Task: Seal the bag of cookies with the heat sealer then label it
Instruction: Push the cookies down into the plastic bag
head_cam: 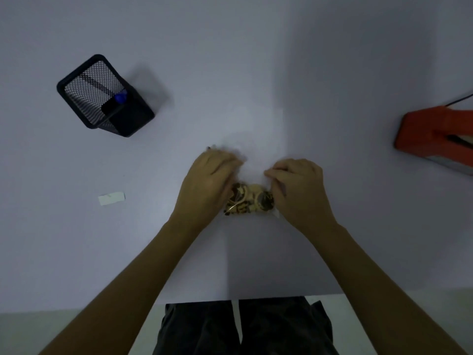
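Black mesh pen holder on white table, blue-capped pen standing inside it

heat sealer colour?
Orange-red heat sealer, at the table's right edge; head view.

Between the two hands, the cookies in the clear bag are pale yellow with dark brown patches. Far left of the left hand stands a black mesh pen holder with a blue-capped pen; nearer lies a white label. Far right of the right hand is the orange-red heat sealer. The table is pale lilac-grey.
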Available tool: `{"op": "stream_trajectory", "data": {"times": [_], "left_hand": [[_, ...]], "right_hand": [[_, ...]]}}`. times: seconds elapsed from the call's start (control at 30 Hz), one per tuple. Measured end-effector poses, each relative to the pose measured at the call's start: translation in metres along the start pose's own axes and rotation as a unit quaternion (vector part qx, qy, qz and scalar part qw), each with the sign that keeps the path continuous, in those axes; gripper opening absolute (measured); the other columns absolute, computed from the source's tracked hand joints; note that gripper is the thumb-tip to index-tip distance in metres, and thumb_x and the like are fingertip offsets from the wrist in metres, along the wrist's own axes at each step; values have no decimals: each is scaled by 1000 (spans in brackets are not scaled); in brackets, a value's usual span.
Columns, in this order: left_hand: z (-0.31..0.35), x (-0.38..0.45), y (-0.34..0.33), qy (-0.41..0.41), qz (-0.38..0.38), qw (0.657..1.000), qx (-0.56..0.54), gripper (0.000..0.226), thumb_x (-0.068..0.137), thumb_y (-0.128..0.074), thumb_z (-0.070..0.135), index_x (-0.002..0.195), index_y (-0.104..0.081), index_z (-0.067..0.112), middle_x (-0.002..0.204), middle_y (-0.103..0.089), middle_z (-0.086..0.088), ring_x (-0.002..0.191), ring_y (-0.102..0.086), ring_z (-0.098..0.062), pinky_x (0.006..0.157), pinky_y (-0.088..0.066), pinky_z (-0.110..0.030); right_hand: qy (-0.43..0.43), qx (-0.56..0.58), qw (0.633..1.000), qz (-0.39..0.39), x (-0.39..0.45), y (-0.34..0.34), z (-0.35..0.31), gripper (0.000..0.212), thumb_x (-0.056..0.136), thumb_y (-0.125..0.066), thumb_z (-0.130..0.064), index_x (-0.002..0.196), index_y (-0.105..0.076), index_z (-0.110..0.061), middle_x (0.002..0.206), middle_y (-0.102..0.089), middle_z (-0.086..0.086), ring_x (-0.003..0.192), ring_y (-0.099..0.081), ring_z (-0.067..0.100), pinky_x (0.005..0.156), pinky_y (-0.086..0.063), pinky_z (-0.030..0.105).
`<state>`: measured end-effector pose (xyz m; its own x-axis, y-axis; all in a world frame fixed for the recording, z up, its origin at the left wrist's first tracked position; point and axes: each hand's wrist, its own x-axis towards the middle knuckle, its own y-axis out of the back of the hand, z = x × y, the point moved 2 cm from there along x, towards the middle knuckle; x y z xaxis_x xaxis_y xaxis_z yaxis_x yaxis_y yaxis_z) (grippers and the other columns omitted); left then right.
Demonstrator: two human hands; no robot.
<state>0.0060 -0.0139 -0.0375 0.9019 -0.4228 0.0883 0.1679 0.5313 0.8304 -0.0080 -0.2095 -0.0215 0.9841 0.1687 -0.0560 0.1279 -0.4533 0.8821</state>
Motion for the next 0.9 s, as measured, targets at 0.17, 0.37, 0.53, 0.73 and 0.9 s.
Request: {"op": "stream_trajectory", "data": {"times": [0.17, 0.37, 0.53, 0.73, 0.9], "left_hand": [[10, -4, 0, 11, -65, 997, -49, 31, 92, -44, 16, 103, -71, 4, 102, -69, -10, 98, -54, -20, 87, -44, -26], [3, -3, 3, 7, -78, 996, -32, 25, 91, -52, 13, 104, -71, 4, 105, -67, -10, 99, -57, -23, 86, -45, -26], [-10, -11, 13, -22, -69, 997, -22, 31, 98, -47, 18, 113, -68, 0, 121, -63, -14, 115, -57, -24, 102, -43, -26], [-16, -22, 4, -57, -83, 995, 2, 38, 100, -46, 24, 124, -62, -1, 132, -58, -17, 125, -53, -29, 111, -39, -37], [-22, -24, -3, -65, -49, 997, -7, 38, 102, -42, 23, 123, -62, -2, 133, -57, -18, 126, -53, -30, 111, -40, -40]], "right_hand": [[-39, -2, 999, -8, 7, -6, -12, 13, 83, -62, -15, 83, -74, -15, 86, -69, 2, 85, -59, 27, 82, -38, 40], [-21, 51, 998, -37, 9, -9, -1, 7, 85, -66, -10, 86, -74, -10, 87, -69, 5, 80, -62, 24, 73, -50, 46], [10, 40, 999, -33, 5, 2, 17, 8, 84, -68, -6, 87, -75, -7, 89, -71, 8, 78, -65, 25, 69, -54, 47], [36, -25, 999, -1, 6, 2, 9, 9, 82, -68, -7, 87, -75, -10, 88, -70, 6, 78, -61, 28, 70, -46, 40], [83, 2, 996, -28, 9, -4, 11, 22, 80, -59, -10, 92, -77, -13, 89, -68, 3, 85, -56, 26, 77, -37, 37]]}}
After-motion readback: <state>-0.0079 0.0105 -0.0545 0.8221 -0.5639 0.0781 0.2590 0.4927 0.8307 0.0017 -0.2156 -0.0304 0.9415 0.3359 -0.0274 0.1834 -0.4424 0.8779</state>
